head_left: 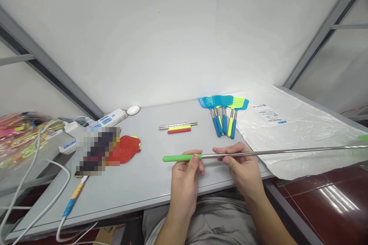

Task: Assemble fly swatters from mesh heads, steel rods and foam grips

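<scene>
Our left fingers (195,161) and right fingers (230,162) gripping a slim green-handled metal rod (270,151), crosswise, handle (178,158) leftward, white rectangular label (268,115) unreadable

The left hand (185,178) has its thumb pressed down and its fingers curled in, pinching. The right hand (245,170) is near it, not touching. Its thumb and fingers point toward the left hand and pinch too. The left arm (173,226) and right arm (270,218) are bare and lean inward.
</scene>
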`<state>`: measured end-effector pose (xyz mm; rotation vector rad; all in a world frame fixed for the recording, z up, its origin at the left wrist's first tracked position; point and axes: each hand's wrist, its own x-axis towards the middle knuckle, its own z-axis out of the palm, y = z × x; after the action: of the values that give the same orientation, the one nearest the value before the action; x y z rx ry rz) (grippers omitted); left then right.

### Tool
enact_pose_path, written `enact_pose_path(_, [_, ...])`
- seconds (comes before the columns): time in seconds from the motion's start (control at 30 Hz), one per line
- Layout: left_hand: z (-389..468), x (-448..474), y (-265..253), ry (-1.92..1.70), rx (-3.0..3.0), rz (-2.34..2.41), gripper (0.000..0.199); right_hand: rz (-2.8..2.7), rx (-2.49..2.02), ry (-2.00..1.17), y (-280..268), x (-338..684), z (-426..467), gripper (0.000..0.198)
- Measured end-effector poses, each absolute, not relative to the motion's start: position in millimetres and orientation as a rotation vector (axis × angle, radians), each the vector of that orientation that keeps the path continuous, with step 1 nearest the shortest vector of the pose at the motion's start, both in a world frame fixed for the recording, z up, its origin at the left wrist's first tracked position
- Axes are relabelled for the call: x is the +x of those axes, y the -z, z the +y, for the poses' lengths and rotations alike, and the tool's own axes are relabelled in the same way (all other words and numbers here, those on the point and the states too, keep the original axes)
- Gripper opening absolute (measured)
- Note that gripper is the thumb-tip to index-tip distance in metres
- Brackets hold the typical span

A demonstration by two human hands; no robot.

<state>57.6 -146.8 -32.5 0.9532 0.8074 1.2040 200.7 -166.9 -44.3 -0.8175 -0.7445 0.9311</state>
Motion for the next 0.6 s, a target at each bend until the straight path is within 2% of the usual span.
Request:
enact_pose_path(0.2, [-141.3,48.0,29.5,-1.339,0.602,0.704,0.026,-0.835,-0.914,-0.885,50.6,201.8,-170.4,0.018])
enact_pose_path(0.6, [-113.5,-12.0,16.5,-1.650,0.584,0.804,0.025,-0.671,-0.873,-0.826,48.3,201.9,-168.0,0.020])
